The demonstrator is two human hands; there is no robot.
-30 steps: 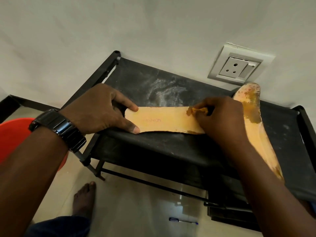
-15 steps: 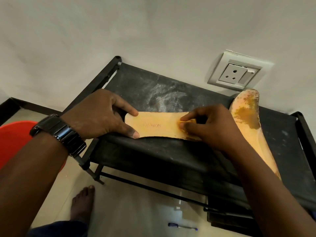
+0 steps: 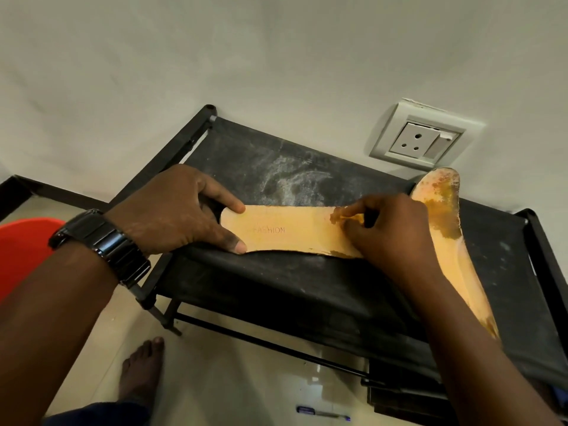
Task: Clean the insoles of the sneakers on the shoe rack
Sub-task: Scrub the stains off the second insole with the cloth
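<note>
A tan insole stamped FASHION lies flat across the top shelf of the black shoe rack. My left hand grips its heel end between thumb and forefinger. My right hand presses a small yellowish wad onto the insole's stained toe half with curled fingers; that half is mostly hidden under the hand. A second insole, with brown stains at its toe, lies lengthwise along the right of the shelf behind my right forearm.
The rack stands against a white wall with a socket plate just above it. The shelf fabric carries a dusty white smear. A red tub sits on the floor at left, my bare foot and a pen below.
My right hand slid left along the insole with the wad, then back right toward the toe. The left hand kept its grip on the heel end.
</note>
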